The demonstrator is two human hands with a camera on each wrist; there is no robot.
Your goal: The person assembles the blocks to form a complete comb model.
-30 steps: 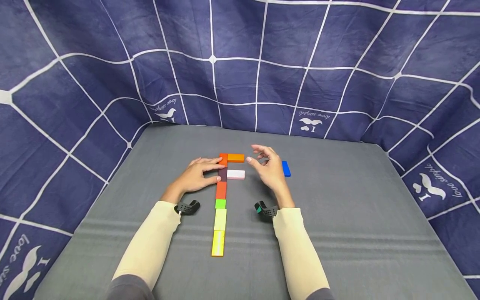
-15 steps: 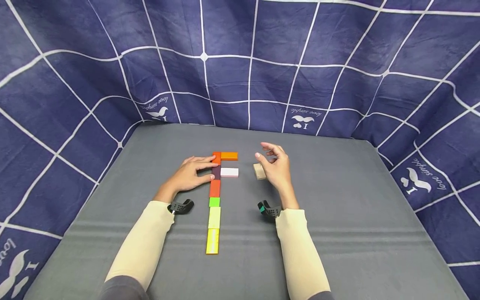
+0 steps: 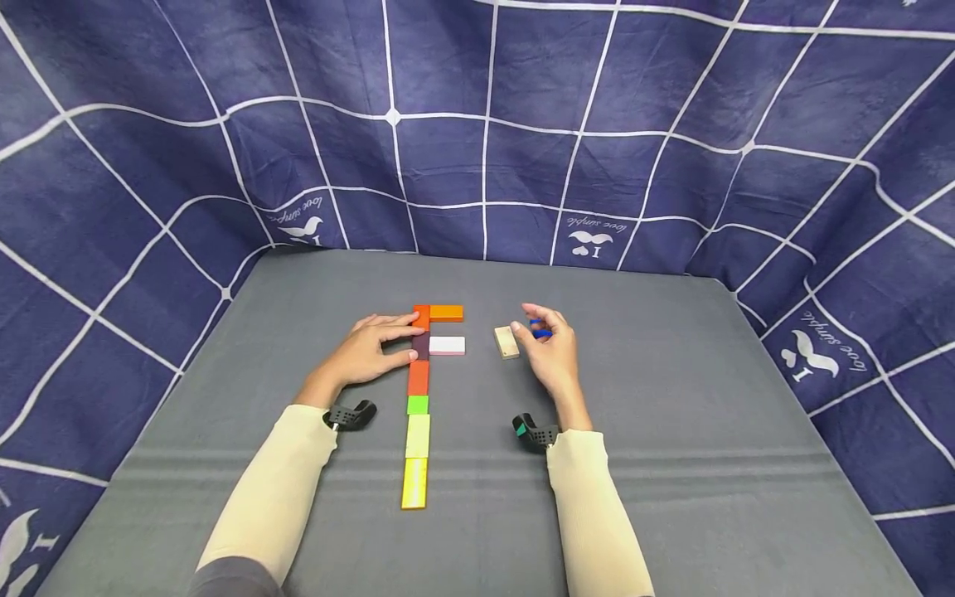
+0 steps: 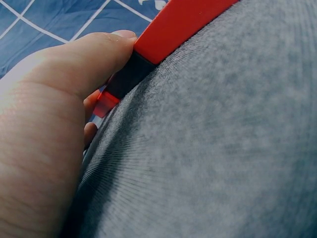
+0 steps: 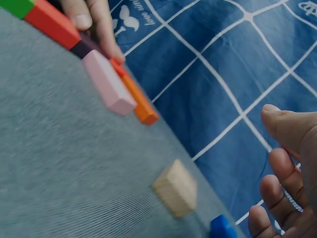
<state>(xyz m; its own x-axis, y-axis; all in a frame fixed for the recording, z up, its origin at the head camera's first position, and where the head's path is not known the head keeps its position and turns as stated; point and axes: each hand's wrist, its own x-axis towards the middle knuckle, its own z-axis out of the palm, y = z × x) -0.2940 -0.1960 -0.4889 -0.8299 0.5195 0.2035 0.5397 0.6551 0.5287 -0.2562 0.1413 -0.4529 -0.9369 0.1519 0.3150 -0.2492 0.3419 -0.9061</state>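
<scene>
My left hand (image 3: 366, 348) rests at the far end of a line of coloured blocks, fingertips on the red-orange block (image 3: 421, 318) and thumb at the dark purple block (image 3: 421, 347). In the left wrist view that thumb touches where the dark block (image 4: 131, 75) meets a red block (image 4: 178, 25). An orange block (image 3: 446, 313) and a pale pink block (image 3: 447, 346) stick out rightward from the line. My right hand (image 3: 550, 352) hovers with fingers spread, holding nothing. Near it lie a plain wooden block (image 3: 506, 342) and a blue block (image 3: 540, 329), partly hidden by the fingers.
Toward me the line continues with a red block (image 3: 419, 378), a green block (image 3: 418, 405), a pale yellow block (image 3: 418, 436) and a yellow block (image 3: 414, 483). Everything lies on a grey cloth-covered table (image 3: 656, 398), backed by a blue gridded curtain (image 3: 440, 157).
My right hand has moved rightward, away from the orange and pink blocks, to the blue block. The wooden block, hidden at first, has come into view. My left hand stays on the line.
</scene>
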